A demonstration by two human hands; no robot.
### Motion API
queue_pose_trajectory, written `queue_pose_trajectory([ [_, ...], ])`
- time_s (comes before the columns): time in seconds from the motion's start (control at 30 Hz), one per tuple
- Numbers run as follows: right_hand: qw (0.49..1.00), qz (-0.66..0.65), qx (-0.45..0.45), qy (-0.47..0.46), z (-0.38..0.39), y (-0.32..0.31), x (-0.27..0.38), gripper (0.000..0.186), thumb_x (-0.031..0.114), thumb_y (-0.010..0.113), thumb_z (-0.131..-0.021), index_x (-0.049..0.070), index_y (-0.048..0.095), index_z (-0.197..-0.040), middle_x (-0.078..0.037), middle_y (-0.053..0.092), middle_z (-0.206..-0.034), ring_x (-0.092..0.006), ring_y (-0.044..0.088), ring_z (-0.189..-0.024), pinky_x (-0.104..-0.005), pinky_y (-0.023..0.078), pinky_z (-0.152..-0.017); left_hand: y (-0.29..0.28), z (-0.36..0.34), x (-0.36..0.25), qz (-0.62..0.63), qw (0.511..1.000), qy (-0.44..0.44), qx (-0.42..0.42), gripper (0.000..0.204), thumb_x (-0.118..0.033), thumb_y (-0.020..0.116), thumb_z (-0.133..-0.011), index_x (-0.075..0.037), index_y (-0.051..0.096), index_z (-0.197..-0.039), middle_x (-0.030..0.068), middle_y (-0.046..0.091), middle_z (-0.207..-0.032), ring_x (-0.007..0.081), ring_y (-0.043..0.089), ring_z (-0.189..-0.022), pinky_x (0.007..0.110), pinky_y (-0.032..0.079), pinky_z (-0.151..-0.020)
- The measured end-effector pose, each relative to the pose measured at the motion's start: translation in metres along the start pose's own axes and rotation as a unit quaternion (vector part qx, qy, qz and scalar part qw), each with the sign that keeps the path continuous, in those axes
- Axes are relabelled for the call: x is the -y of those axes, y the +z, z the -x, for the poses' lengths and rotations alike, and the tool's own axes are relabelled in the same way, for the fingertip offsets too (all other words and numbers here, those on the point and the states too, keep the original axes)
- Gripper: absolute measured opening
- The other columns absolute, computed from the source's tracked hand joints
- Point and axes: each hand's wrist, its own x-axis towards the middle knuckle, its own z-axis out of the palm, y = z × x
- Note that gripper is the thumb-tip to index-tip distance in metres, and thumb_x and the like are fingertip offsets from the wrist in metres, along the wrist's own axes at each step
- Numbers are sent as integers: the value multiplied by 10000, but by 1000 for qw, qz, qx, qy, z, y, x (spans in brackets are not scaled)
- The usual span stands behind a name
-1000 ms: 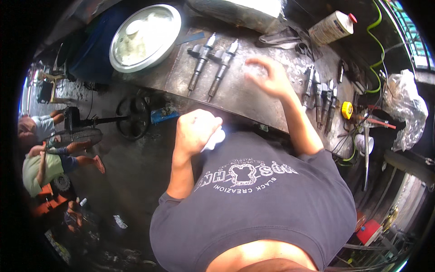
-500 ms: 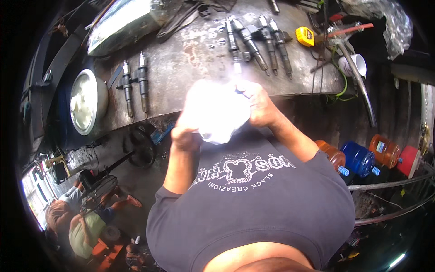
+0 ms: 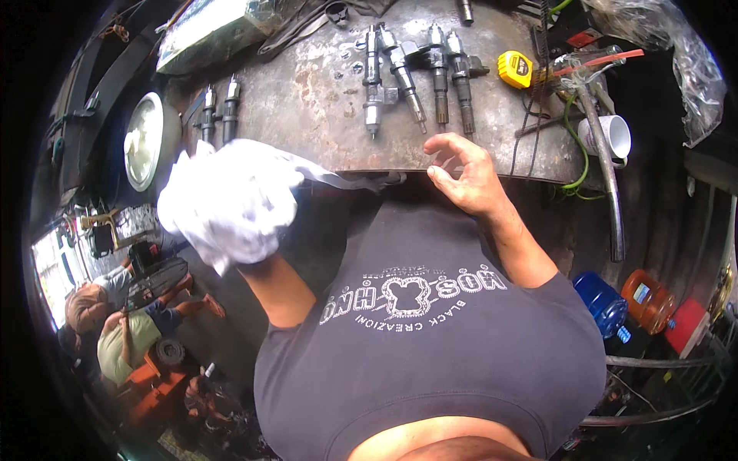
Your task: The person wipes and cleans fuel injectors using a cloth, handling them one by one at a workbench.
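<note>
Four fuel injectors [image 3: 403,75] lie side by side on the worn metal desk [image 3: 315,92], the leftmost three fanned slightly, their narrow tips pointing toward the person. Just below those tips, at the desk's front edge, the right hand [image 3: 470,175] hangs with its thumb and curved fingers spread apart. A bunched white cloth [image 3: 227,203] covers the end of the left forearm [image 3: 278,292]; it hides the left hand, so how that one grips cannot be told. One strip of the cloth trails rightward along the desk's edge. Behind the bundle, two more injectors [image 3: 230,107] show only their upper parts, and a pale round basin [image 3: 168,146] stands to their left. A yellow tape measure [image 3: 515,69] sits right of the group of four; farther right is a white mug [image 3: 615,137], near a metal bar [image 3: 607,173].
</note>
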Motion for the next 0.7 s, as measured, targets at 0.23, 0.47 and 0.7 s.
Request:
queue_pose_trajectory([
  [0.23, 986, 93, -73, -122, -17, 17, 27, 280, 44, 649, -692, 22, 592, -965, -98, 613, -861, -169, 572, -647, -273, 485, -604, 106, 24, 58, 224, 934, -223, 165, 517, -163, 762, -655, 0, 562, -1104, 115, 641, -995, 201, 616, -898, 323, 484, -811],
  [0.47, 972, 187, -121, 71, -28, 53, 23, 293, 190, 666, -723, 36, 610, -965, -114, 619, -779, -282, 619, -705, -354, 497, -634, 134, -1, 42, 324, 900, -256, 142, 438, -121, 710, -642, -26, 589, -1053, 133, 641, -974, 256, 626, -898, 330, 488, -814],
  [0.7, 955, 211, -86, 188, -55, 100, 24, 345, 276, 707, -711, 25, 570, -904, -135, 606, -667, -280, 634, -663, -368, 498, -631, 71, -137, 92, 367, 907, -7, -208, 260, -98, 716, -649, -12, 646, -884, 94, 653, -837, 215, 630, -761, 327, 500, -718],
])
